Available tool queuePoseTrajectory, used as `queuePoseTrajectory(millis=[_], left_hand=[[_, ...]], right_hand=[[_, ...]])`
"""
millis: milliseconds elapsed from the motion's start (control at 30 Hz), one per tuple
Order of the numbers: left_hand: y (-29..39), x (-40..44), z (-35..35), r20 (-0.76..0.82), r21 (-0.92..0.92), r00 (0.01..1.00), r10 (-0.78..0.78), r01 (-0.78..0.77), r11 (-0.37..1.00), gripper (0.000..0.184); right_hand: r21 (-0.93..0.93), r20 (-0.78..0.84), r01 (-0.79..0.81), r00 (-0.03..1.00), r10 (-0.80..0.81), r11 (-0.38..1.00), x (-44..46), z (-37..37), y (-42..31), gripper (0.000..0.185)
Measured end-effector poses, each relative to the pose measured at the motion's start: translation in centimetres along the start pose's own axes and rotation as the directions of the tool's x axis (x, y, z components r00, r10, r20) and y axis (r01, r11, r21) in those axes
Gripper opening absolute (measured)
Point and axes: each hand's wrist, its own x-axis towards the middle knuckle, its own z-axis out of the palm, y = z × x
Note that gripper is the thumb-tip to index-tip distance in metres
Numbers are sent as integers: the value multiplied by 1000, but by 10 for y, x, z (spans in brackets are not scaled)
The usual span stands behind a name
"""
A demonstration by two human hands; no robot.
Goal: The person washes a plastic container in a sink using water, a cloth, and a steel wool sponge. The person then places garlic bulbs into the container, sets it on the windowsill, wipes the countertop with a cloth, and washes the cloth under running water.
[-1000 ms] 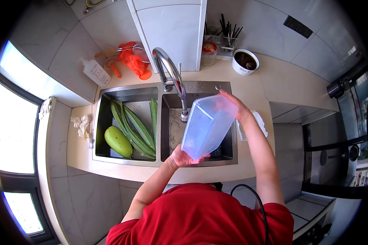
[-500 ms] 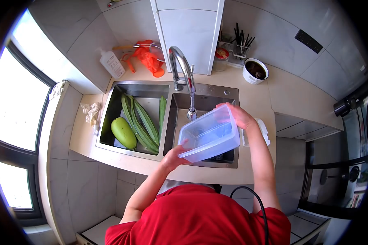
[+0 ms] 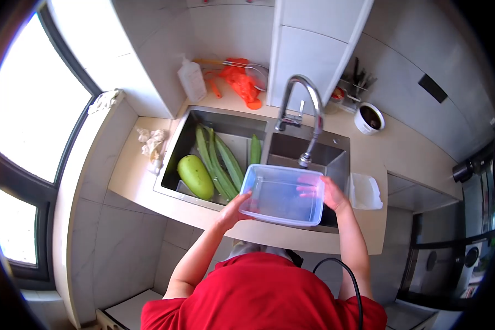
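Clear plastic box (image 3: 280, 201), held between two hands, above the front of the right basin (image 3: 333, 159).
Its left end is pinched by the left hand (image 3: 232, 213), thumb at the rim; its right end is met by the right hand (image 3: 332, 194), whose fingers are spread, apparently against the outer wall, as seen hazily through the plastic. The tap (image 3: 304, 159) is placed just beyond the box; a green gourd (image 3: 196, 176) is held in the left basin (image 3: 184, 125).

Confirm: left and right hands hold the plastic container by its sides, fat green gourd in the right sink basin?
Wrong basin: the head view shows the fat green gourd in the left sink basin. Rest holds: left hand and right hand hold the plastic container by its sides.
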Motion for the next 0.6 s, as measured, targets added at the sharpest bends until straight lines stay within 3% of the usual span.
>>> queuePoseTrajectory(millis=[67,167,200,267,333,400,467,533,600], left_hand=[[-9,4,-31,-31,16,999,27,-27,1000,63],[9,-11,-40,-16,107,980,199,-196,975,61],[7,-6,-53,-33,101,979,202,-198,975,61],[-1,16,-81,-57,37,998,5,-3,999,59],[11,3,-72,-35,84,995,88,-85,993,58],[21,-7,-70,-120,-44,969,215,-222,974,62],[29,-4,-83,-119,-178,976,181,-201,963,65],[35,-3,-92,-70,-203,957,282,-291,935,73],[38,-11,-87,-133,-218,937,324,-346,912,72]], right_hand=[[63,-4,20,1000,-20,998,16,6,24,64],[17,22,160,987,-161,987,26,38,26,70],[21,34,148,988,-148,989,34,38,32,70],[39,-70,30,997,-27,999,46,36,44,64],[19,-51,100,994,-99,995,54,51,34,63],[23,-84,136,987,-134,990,59,60,35,61],[45,-72,106,992,-103,993,77,47,41,59],[81,-83,146,987,-139,986,90,57,35,60],[96,-96,190,979,-181,977,98,68,35,53]])
